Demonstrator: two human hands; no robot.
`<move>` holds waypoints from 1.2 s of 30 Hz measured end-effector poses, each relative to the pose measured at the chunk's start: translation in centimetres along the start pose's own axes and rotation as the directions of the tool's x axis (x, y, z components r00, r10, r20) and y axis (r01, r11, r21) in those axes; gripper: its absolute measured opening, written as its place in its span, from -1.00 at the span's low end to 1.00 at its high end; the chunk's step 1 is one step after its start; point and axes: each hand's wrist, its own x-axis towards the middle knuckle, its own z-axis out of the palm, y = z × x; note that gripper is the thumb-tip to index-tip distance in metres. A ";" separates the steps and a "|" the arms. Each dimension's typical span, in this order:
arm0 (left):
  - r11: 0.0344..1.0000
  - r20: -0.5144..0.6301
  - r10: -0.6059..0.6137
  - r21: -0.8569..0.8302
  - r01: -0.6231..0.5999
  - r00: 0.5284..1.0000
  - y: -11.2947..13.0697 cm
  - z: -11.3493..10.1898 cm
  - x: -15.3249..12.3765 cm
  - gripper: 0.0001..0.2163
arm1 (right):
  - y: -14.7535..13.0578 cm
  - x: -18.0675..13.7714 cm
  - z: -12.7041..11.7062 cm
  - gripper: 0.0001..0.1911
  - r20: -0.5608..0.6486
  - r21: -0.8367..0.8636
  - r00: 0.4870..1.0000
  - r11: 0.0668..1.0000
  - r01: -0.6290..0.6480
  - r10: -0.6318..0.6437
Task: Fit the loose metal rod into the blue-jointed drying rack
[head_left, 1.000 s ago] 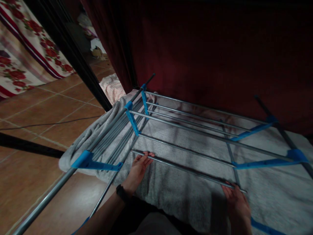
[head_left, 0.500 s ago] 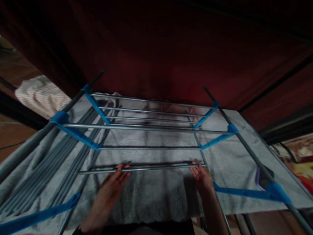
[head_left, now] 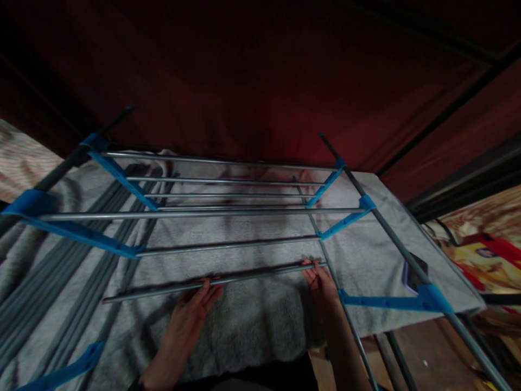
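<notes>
A loose grey metal rod [head_left: 252,275] lies across both my hands, its left end tilted toward me. My left hand [head_left: 197,304] grips it near its middle, thumb on top and fingers beneath. Close to the rod's right end, my right hand [head_left: 318,278] pinches it. Beyond them stands a rack frame of grey tubes with blue plastic brackets; one crossbar [head_left: 228,246] spans the left bracket [head_left: 81,228] and the right bracket [head_left: 342,222]. Nearer me, a lower right bracket [head_left: 386,302] and a lower left bracket [head_left: 69,369] have no rod between them.
Several loose grey rods [head_left: 77,252] lie at the left on a grey blanket [head_left: 260,326]. A phone [head_left: 415,271] rests on the right behind the frame's tube. Dark red fabric [head_left: 244,81] hangs at the back; a colourful package [head_left: 484,263] is at far right.
The view has shifted right. The rod in my hands has tilted, its left end coming nearer me and its right end rising; both hands keep hold of it.
</notes>
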 end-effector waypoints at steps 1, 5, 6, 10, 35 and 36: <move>0.998 -0.030 -0.042 -0.043 0.041 0.999 0.2 0.3 -0.2 -0.92 | 0.1 0.0 0.0 -0.55 0.001 0.011 1.000 1.000 -0.004 0.004; 0.975 -0.077 -0.142 -0.183 0.126 0.987 0.8 1.0 -0.7 -0.86 | 0.2 0.0 0.0 -0.55 0.004 0.043 1.000 0.999 -0.003 0.003; 0.970 -0.075 -0.149 -0.206 0.131 0.986 0.9 1.1 -0.8 -0.86 | 0.2 0.0 0.0 -0.55 0.007 0.046 1.000 0.999 -0.002 0.002; 0.962 -0.050 -0.147 -0.240 0.131 0.988 1.2 0.9 -0.9 -0.87 | 0.1 0.0 -0.3 -0.55 0.051 0.073 0.999 0.997 0.005 -0.009; 0.928 0.218 -0.085 -0.338 0.157 0.972 0.3 -0.7 -1.3 -0.83 | 0.5 0.7 -2.9 -0.66 0.137 0.064 0.988 0.996 0.064 -0.072; 0.925 0.212 -0.095 -0.342 0.164 0.973 0.2 -0.7 -1.3 -0.84 | 0.5 0.8 -3.0 -0.68 0.135 0.070 0.988 0.996 0.064 -0.072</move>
